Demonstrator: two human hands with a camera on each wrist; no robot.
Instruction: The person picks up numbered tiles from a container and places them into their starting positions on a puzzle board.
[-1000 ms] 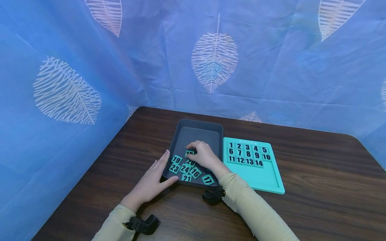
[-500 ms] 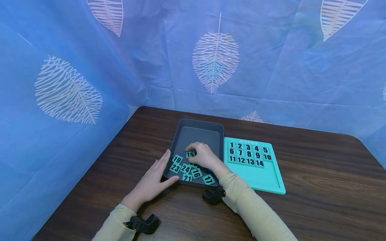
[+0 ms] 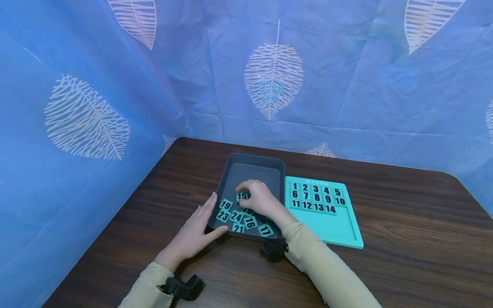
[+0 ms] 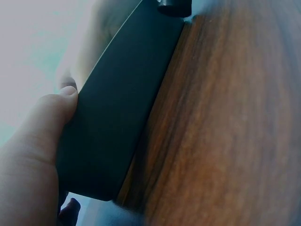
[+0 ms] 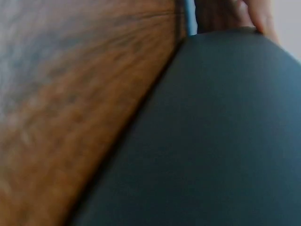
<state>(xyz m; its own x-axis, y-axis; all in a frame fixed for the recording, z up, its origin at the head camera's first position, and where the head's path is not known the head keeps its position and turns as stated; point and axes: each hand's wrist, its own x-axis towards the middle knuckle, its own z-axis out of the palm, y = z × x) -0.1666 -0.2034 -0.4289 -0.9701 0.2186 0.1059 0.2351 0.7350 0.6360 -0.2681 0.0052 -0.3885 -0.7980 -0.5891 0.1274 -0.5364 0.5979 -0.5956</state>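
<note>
Your right hand [image 3: 259,198] has just lifted teal number tile 15 [image 3: 242,196], pinched, inside the dark grey plastic tray [image 3: 250,164]; your left hand [image 3: 196,231] stays flat against its side.

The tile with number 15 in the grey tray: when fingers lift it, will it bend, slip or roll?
The tile 15, pinched by the right hand, looks like a thin, flat, rigid square, so it probably stays stiff and is light. Being flat, it should not roll. Its smooth face may slip, and lying flat in the grey tray, its edge may be hard to catch.

Teal tiles [image 3: 237,217] with black numbers lie in a dark grey tray [image 3: 252,163] beside a teal board [image 3: 335,229].
</note>
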